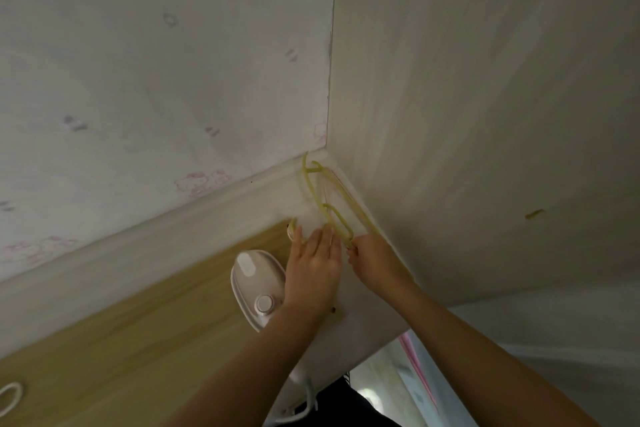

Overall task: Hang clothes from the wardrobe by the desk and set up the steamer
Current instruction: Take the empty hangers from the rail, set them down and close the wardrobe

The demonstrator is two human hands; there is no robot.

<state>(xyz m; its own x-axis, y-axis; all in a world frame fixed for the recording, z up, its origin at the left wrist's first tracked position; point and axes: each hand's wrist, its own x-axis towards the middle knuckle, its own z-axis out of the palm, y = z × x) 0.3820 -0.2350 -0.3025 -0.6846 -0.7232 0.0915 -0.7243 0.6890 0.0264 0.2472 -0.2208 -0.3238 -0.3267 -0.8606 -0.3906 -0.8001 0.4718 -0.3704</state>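
Note:
A yellow plastic hanger [329, 204] lies in the far corner of the wooden desk [156, 333], its hook against the corner where the walls meet. My right hand [372, 262] pinches the hanger's near end. My left hand [313, 262] lies flat beside it with straight fingers, fingertips touching the hanger's loop. A white and pink handheld steamer [256, 282] lies on the desk just left of my left wrist, its white cord [304, 406] trailing toward me.
A pale wall with pink cartoon prints [138, 80] rises behind the desk. A light wood-grain panel [485, 97] stands on the right. A white loop of cord [10, 395] lies at the desk's near left. Pale fabric [554, 340] is at lower right.

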